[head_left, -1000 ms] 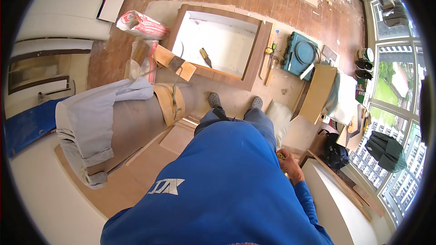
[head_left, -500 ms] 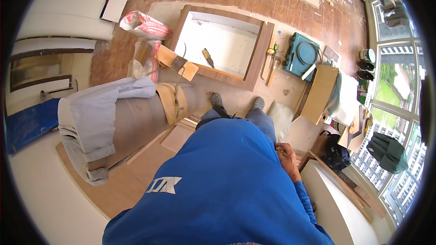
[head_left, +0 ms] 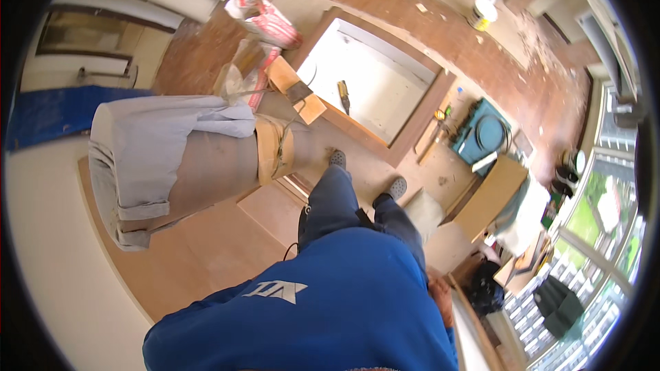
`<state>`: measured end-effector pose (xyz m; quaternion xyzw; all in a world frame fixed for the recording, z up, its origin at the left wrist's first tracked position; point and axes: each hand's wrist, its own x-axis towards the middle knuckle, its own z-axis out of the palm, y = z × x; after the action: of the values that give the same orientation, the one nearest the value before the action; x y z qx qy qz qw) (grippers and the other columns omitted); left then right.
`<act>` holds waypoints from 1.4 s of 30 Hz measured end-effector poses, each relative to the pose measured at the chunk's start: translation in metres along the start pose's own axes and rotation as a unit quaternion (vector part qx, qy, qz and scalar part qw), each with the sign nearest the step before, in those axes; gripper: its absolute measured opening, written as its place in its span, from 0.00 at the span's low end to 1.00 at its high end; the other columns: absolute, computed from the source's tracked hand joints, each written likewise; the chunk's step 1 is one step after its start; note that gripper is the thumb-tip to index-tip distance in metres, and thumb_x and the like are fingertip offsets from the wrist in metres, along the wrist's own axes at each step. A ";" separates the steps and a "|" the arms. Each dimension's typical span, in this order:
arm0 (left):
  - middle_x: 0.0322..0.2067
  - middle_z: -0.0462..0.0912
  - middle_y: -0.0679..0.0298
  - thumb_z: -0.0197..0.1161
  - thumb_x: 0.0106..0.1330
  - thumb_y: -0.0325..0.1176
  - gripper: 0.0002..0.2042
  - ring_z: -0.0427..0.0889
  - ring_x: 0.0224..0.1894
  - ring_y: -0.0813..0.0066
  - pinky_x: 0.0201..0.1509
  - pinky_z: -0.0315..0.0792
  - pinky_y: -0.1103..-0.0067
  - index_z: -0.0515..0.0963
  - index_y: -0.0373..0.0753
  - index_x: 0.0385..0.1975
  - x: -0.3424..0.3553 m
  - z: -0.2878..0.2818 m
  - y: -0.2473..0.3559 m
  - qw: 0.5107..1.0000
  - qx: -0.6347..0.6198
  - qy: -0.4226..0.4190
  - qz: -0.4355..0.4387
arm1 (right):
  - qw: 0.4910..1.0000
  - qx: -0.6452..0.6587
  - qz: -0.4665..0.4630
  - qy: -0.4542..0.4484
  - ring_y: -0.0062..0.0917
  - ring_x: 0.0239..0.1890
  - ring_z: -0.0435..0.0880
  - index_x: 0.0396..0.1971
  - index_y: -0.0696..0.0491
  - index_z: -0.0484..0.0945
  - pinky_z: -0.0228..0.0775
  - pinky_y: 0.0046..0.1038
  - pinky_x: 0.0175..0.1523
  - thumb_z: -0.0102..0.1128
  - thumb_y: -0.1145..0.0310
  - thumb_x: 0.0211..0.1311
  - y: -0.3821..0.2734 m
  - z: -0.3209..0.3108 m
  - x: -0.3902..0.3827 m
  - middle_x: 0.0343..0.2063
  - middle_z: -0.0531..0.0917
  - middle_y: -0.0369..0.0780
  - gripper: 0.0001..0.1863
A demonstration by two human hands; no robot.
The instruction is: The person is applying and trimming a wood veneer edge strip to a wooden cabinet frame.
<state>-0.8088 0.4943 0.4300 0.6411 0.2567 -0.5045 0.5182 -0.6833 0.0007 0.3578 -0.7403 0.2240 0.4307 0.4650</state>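
Observation:
My right hand (head_left: 441, 297) hangs low at my right side, against the blue shirt (head_left: 344, 288) that partly covers it. Its fingers look curled inward; whatever they hold is hidden now. Close by that hand runs the edge of a long wooden board (head_left: 474, 316). My left hand is out of sight. Ahead of my feet a brown-framed cabinet carcass (head_left: 432, 106) lies with its white inside facing up. A yellow and black hand tool (head_left: 344, 98) rests in it.
Left of my legs is a large roll (head_left: 213, 165) draped with grey cloth (head_left: 151, 144). Red and white sacks (head_left: 268, 20) stand beyond it. To the right are a teal tool case (head_left: 481, 130), a hammer (head_left: 431, 148) and a cardboard box (head_left: 491, 196). A bucket (head_left: 482, 14) stands farther off.
The view has turned, so the room appears rotated clockwise, and my legs show more in a stride. My right hand, earlier closed around something small and yellowish, is now lower and more covered.

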 end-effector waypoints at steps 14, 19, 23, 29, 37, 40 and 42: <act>0.41 0.84 0.57 0.63 0.64 0.39 0.12 0.77 0.52 0.50 0.55 0.71 0.57 0.82 0.39 0.40 0.245 -0.094 0.005 0.904 0.311 0.091 0.279 | 0.850 0.313 0.314 -0.285 0.30 0.43 0.85 0.48 0.58 0.82 0.75 0.28 0.52 0.52 0.67 0.72 -0.043 0.056 -0.015 0.39 0.86 0.41 0.14; 0.35 0.82 0.59 0.56 0.74 0.41 0.12 0.80 0.42 0.63 0.47 0.73 0.72 0.81 0.40 0.37 0.223 -0.091 -0.038 0.981 0.032 -0.171 0.087 | 0.895 0.243 0.335 -0.166 0.17 0.32 0.83 0.38 0.56 0.82 0.76 0.22 0.42 0.57 0.69 0.68 -0.068 0.094 -0.066 0.31 0.84 0.32 0.08; 0.34 0.80 0.64 0.53 0.77 0.40 0.15 0.77 0.40 0.77 0.48 0.72 0.78 0.80 0.34 0.41 0.221 -0.119 -0.014 0.980 -0.118 -0.152 -0.058 | 0.828 0.373 0.392 -0.149 0.16 0.34 0.82 0.38 0.56 0.82 0.75 0.22 0.44 0.55 0.69 0.67 -0.013 0.099 -0.018 0.31 0.85 0.32 0.09; 0.34 0.82 0.56 0.54 0.76 0.42 0.16 0.81 0.37 0.65 0.44 0.74 0.71 0.79 0.32 0.38 0.373 -0.117 -0.015 0.999 -0.008 -0.040 0.005 | 0.915 -0.338 -0.210 0.068 0.29 0.47 0.81 0.33 0.55 0.81 0.71 0.31 0.56 0.53 0.68 0.65 0.025 -0.038 0.365 0.38 0.84 0.38 0.09; 0.40 0.82 0.63 0.61 0.74 0.43 0.20 0.79 0.42 0.78 0.47 0.73 0.78 0.75 0.35 0.56 0.547 -0.247 0.044 0.911 0.040 0.310 0.270 | 0.847 -0.331 -0.106 0.402 0.36 0.38 0.85 0.52 0.53 0.82 0.75 0.40 0.43 0.55 0.46 0.70 0.023 -0.178 0.810 0.34 0.86 0.48 0.26; 0.38 0.81 0.54 0.63 0.70 0.48 0.27 0.81 0.43 0.61 0.49 0.74 0.71 0.74 0.31 0.58 0.572 -0.300 0.049 0.838 0.201 0.454 0.227 | 0.687 -0.443 -0.134 0.561 0.47 0.55 0.80 0.55 0.54 0.82 0.70 0.44 0.62 0.55 0.44 0.70 0.021 -0.180 0.852 0.52 0.83 0.54 0.30; 0.40 0.81 0.50 0.65 0.67 0.48 0.28 0.82 0.47 0.53 0.51 0.74 0.66 0.74 0.30 0.58 0.593 -0.338 0.025 0.739 0.252 0.606 0.150 | 0.711 -0.360 -0.170 0.579 0.46 0.59 0.78 0.58 0.55 0.80 0.70 0.41 0.64 0.56 0.42 0.69 -0.029 -0.169 0.868 0.56 0.82 0.50 0.33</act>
<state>-0.4462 0.6831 -0.1173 0.9488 0.2806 0.0292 0.1420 -0.1305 -0.0749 -0.3287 -0.9816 0.1476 -0.1207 0.0075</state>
